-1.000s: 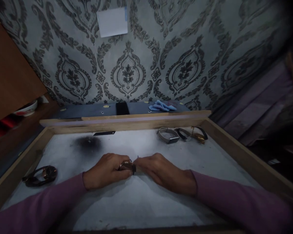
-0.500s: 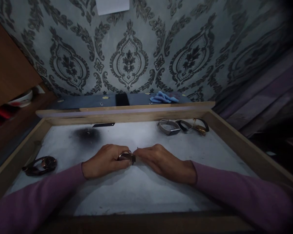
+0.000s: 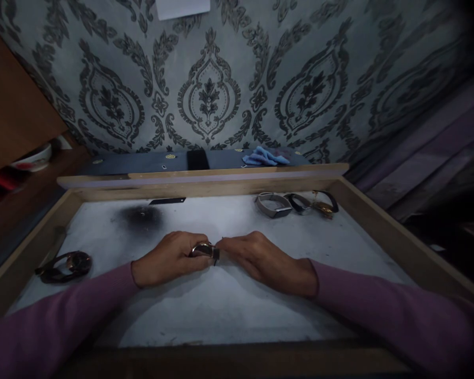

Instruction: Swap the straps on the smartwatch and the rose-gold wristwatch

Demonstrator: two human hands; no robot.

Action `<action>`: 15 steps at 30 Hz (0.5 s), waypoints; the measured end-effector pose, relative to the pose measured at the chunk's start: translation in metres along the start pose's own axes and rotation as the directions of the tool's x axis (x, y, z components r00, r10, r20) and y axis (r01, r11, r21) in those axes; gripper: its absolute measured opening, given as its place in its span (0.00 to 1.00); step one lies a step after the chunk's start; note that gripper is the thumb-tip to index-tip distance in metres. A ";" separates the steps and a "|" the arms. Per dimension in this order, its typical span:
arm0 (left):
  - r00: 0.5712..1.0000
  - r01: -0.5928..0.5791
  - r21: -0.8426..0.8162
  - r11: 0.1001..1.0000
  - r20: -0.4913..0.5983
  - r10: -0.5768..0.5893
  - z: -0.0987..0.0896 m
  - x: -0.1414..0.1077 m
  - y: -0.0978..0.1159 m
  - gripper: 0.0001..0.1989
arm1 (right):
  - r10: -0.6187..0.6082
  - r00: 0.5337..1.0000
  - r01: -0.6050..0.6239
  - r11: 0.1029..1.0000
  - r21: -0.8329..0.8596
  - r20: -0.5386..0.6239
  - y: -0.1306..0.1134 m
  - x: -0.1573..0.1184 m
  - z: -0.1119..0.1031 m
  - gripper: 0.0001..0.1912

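Near the middle of the white-bottomed wooden tray (image 3: 189, 326), my left hand (image 3: 173, 259) is closed round a round-faced watch (image 3: 202, 250) with a shiny rim, its dark strap end pointing right. My right hand (image 3: 260, 260) has its fingers pressed together at the strap side of that watch; whatever its fingertips grip is too small to make out. Another dark watch (image 3: 78, 261) lies on its side at the left of the tray.
A grey band (image 3: 274, 206), a black band (image 3: 299, 203) and a gold-toned watch (image 3: 324, 208) lie at the back right. A flat black blade (image 3: 168, 201) rests by the back edge. Behind the tray are a blue cloth (image 3: 265, 156) and a black object (image 3: 197, 160).
The view has shifted very slightly. The watch face is tilted a little differently in my left hand; both hands stay in nearly the same place.
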State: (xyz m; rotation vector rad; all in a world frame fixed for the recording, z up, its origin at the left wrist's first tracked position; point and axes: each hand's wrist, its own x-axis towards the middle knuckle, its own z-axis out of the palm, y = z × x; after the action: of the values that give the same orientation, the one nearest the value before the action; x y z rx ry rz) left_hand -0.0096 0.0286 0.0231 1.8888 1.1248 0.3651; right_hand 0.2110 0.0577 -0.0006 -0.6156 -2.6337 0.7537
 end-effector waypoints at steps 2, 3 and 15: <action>1.000 0.003 -0.013 1.000 -0.006 -0.003 0.000 0.000 0.000 0.15 | 0.010 1.000 -0.010 1.000 0.001 -0.009 -0.001 0.000 0.000 0.16; 1.000 0.007 -0.020 1.000 -0.008 -0.007 0.000 0.000 0.000 0.15 | 0.015 1.000 -0.015 1.000 0.003 -0.013 -0.001 0.000 0.000 0.16; 0.999 0.025 -0.089 0.996 -0.024 -0.027 0.003 0.002 -0.004 0.14 | 0.024 0.998 -0.022 0.999 0.036 -0.058 0.001 0.000 0.001 0.16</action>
State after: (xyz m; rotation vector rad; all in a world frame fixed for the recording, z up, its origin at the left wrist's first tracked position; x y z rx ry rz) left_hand -0.0094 0.0294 0.0183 1.7947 1.1307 0.4192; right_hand 0.2108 0.0586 -0.0019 -0.6492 -2.5587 0.7753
